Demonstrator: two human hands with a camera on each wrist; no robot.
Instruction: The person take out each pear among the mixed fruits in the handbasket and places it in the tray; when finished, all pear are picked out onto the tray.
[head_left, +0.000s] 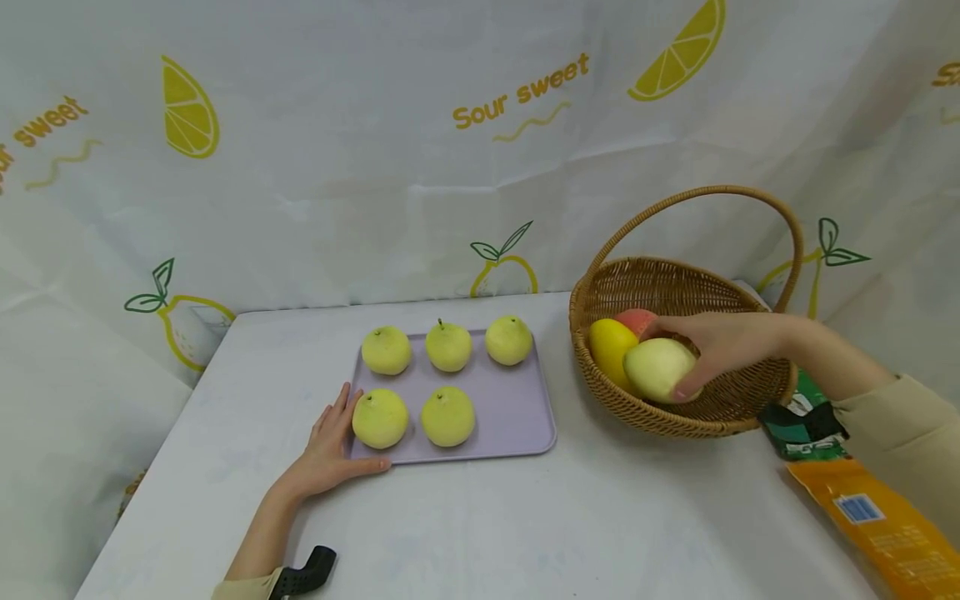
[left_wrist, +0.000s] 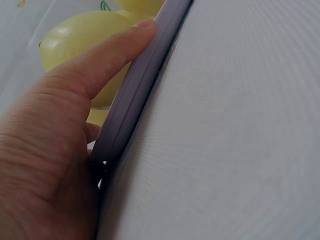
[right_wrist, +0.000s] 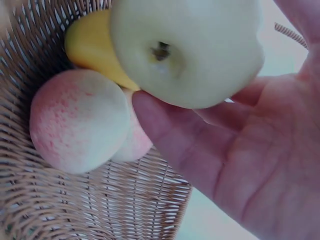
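My right hand (head_left: 701,337) reaches into a wicker basket (head_left: 678,429) and grips a pale green apple (head_left: 660,369) between thumb and fingers. Close under the apple in the right wrist view are a yellow mango (right_wrist: 94,46) and a pink-and-white peach (right_wrist: 77,120), with part of another pink fruit behind. At the near left corner of a lilac tray (head_left: 513,417), my left hand (head_left: 322,458) rests with fingers spread along the left side. Its thumb (left_wrist: 117,50) lies straight against the near rim. Several round yellow-green pears (head_left: 447,416) sit on the tray in two rows.
The basket's tall handle (head_left: 701,192) arches over the right arm. An orange packet (head_left: 888,529) and a green packet (head_left: 806,429) lie right of the basket, partly under the right sleeve. A white cloth (head_left: 352,175) with lemon prints hangs behind the white table (head_left: 525,533).
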